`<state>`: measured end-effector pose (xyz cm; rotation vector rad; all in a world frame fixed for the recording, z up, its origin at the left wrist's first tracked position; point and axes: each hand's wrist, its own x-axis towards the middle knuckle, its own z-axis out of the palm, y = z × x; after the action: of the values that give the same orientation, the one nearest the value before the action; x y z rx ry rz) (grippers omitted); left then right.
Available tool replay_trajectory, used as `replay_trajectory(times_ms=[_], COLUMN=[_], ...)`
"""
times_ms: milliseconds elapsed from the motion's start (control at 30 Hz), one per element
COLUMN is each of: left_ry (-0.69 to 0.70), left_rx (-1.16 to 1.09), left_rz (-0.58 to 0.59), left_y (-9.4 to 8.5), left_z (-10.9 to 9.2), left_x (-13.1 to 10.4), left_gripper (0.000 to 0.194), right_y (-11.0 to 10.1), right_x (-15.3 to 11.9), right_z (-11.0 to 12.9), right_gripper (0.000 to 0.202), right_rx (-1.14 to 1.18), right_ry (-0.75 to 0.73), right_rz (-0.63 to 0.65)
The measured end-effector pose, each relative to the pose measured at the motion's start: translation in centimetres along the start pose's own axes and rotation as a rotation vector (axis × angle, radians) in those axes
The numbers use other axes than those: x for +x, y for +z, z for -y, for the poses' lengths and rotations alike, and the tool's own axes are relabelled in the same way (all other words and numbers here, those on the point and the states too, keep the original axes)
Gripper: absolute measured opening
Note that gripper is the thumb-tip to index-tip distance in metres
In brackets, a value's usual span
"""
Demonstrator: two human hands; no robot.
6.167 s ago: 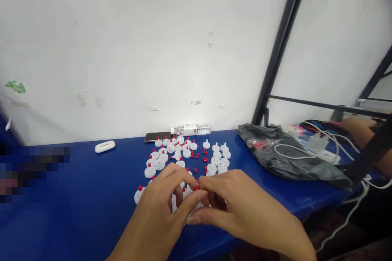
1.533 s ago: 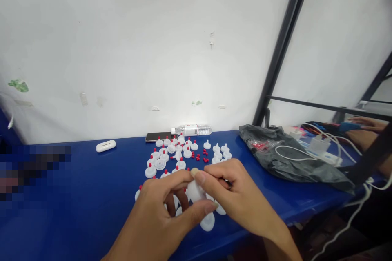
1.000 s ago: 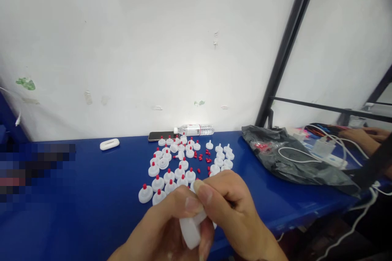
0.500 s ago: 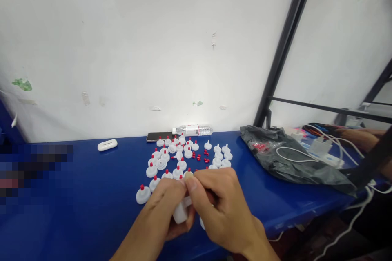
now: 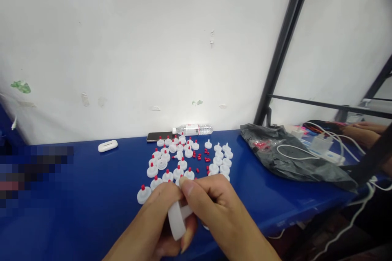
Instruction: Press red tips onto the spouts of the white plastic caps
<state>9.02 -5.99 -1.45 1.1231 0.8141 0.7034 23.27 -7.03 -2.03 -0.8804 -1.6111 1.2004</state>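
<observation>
My left hand point(image 5: 161, 206) is closed around a white plastic nozzle cap point(image 5: 177, 223), whose wide round base is tilted and faces down to the left. My right hand point(image 5: 217, 202) pinches the narrow spout of that cap, its thumb meeting my left fingers. The spout's end is hidden by my fingers, so I cannot tell whether a red tip is on it. Just beyond my hands stand several white nozzle caps with red tips point(image 5: 143, 194). Bare white nozzle caps point(image 5: 226, 163) stand in a group to the right, with small loose red tips point(image 5: 199, 157) between the groups.
A clear plastic bottle point(image 5: 205, 129) lies by the wall next to a dark phone point(image 5: 157, 136). A white oval case point(image 5: 108, 146) is on the blue table point(image 5: 92, 195) at left. At right are a dark plastic bag point(image 5: 275, 163), cables and a black metal post point(image 5: 283, 49). Another person's arm point(image 5: 367, 132) shows far right.
Both hands have shifted slightly lower, and the held nozzle cap has come down and turned, showing more of its base. The cap stays in both hands.
</observation>
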Motion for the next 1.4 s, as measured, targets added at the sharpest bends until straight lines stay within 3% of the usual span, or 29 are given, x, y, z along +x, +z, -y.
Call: replay_trajectory(times_ms=[67,200,233,300,367,500,567,667,733,800,867,933,1067,1200,1300,1400], left_ry=[-0.001,-0.066,-0.061,-0.011,0.098,0.234,0.228,0.244,0.282,0.283,0.231,0.151,0.037,0.074,0.097,0.084], left_rx=[-0.08,-0.304,-0.307,-0.152,0.163,0.758,0.985,1.19,1.251,1.306,1.36,1.411,1.498,1.512,1.532,1.554], left_rz=[0.021,0.209,0.21,0.142,0.034,-0.087,-0.154,-0.225,-0.277,-0.308,-0.29,-0.261,-0.259,-0.257,-0.281,-0.358], left_y=[-0.2,-0.5,-0.5,-0.5,-0.7,-2.5,-3.7,-5.5,-6.6,-7.6,-8.3,-9.0,-10.6,-12.0,-11.9,-10.7], left_z=[0.0,0.6,0.6,0.3,-0.4,-1.9,-2.2,-2.2,-2.2,-2.3,-2.4,-2.4,-1.2,0.8,1.2,0.0], left_x=[0.3,0.9,0.9,0.7,0.2,-0.6,-0.6,-0.4,-0.3,-0.3,-0.5,-0.8,-1.0,-0.4,-0.2,-0.4], left_gripper=[0.051,0.046,0.046,0.05,0.056,0.046,0.041,0.041,0.041,0.04,0.033,0.025,0.018,0.018,0.017,0.011], right_y=[0.1,-0.6,-1.0,-1.8,-2.9,-5.2,-6.2,-7.0,-7.0,-6.6,-6.0,-5.5,-5.0,-5.1,-5.4,-5.7], right_x=[0.3,0.9,1.0,1.2,1.4,2.1,2.6,2.8,2.5,2.0,1.6,1.5,1.9,2.5,2.8,2.9], right_z=[-0.4,-1.1,-1.2,-1.0,-0.8,-1.3,-1.8,-2.0,-1.6,-1.1,-0.8,-0.9,-1.9,-2.7,-3.2,-3.1], right_gripper=[0.06,0.057,0.057,0.056,0.055,0.041,0.03,0.029,0.028,0.024,0.018,0.017,0.009,0.014,0.015,0.004], right_rx=[-0.032,0.08,0.065,-0.121,-0.417,-0.873,-0.985,-1.036,-0.974,-0.877,-0.833,-0.867,-0.993,-1.038,-1.106,-1.106], right_ry=[-0.004,-0.075,-0.116,-0.198,-0.214,-0.069,-0.021,-0.023,-0.037,-0.03,-0.003,0.027,0.059,0.084,0.079,0.054], right_rz=[-0.061,-0.138,-0.191,-0.327,-0.382,-0.333,-0.345,-0.374,-0.322,-0.178,-0.039,0.012,0.016,-0.044,-0.101,-0.092])
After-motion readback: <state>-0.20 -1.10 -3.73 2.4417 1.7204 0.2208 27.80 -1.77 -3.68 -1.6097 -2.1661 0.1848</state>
